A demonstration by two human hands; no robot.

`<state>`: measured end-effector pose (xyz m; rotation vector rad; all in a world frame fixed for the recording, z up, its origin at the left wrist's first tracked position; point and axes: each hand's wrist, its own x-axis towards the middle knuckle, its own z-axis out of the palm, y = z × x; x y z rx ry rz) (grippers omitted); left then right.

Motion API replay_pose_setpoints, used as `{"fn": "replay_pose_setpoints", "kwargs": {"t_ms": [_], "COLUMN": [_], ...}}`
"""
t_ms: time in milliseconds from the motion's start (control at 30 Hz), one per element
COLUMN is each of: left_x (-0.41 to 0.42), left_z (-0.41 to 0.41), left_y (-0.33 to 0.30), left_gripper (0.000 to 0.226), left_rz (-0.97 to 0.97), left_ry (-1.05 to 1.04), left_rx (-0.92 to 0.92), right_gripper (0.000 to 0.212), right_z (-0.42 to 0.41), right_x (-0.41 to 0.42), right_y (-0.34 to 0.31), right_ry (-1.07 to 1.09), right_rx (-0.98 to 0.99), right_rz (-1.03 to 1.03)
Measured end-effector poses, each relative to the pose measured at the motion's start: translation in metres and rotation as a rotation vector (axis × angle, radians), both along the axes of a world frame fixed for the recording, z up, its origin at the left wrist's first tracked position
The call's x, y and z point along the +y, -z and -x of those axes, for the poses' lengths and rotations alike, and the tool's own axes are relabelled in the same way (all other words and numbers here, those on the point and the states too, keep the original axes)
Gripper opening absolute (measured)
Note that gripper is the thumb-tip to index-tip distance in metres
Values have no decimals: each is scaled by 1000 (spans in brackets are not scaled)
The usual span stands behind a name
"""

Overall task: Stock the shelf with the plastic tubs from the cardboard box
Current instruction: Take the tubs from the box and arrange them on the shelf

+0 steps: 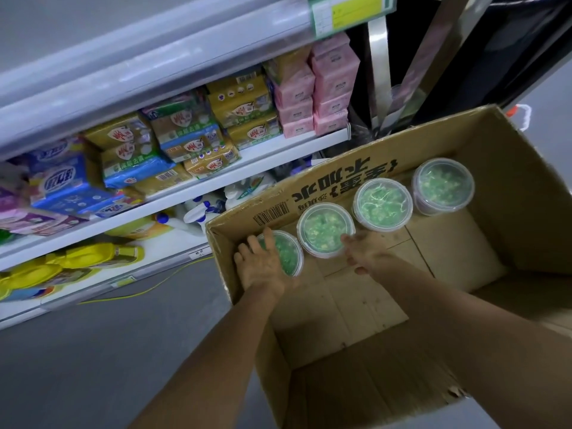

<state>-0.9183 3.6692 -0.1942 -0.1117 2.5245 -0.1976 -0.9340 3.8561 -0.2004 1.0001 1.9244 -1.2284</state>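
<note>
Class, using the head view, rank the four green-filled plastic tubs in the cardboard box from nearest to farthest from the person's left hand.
From the left hand:
1. Leftmost tub, under its fingers.
2. Second tub, beside it.
3. Third tub, further right.
4. Rightmost tub, far end.

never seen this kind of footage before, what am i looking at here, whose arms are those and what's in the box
There is one picture, taken by a wide-angle camera worn on a person's head, looking down at their own bare arms. No machine is involved.

Both arms reach into an open cardboard box standing on the floor beside a shop shelf. Four clear plastic tubs with green contents stand in a row along the box's far wall. The left hand is over the nearest tub, fingers spread, no firm grip yet. The right hand is open beside the second tub. Neither hand holds anything.

The shelf carries wrapped soap packs, pink packets and, lower down, yellow refill pouches.
</note>
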Motion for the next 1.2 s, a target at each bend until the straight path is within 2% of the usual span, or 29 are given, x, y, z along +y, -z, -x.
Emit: {"fn": "replay_pose_setpoints", "kwargs": {"t_ms": [233,500,667,867,1067,1200], "left_x": [5,-9,-24,-68,-124,-168], "left_z": [-10,-41,-61,-77,-75,-64], "left_y": [-58,-171,-250,-335,-407,-442], "left_gripper": [127,120,126,121,121,120], "left_rz": [-403,-626,-696,-710,-749,-710], "left_ry": [-312,-364,-390,-381,-387,-384], "left_rx": [-4,191,324,456,548,613], "right_gripper": [35,36,29,32,30,26], "right_z": [-11,-29,-38,-44,-32,-13], "right_x": [25,33,23,-4,-57,-102], "right_y": [-54,-189,-272,-365,-436,-474], "right_ry": [10,-11,2,-74,-196,-249], "right_rx": [74,261,389,541,644,726], "right_rz": [2,43,94,168,222,248]}}
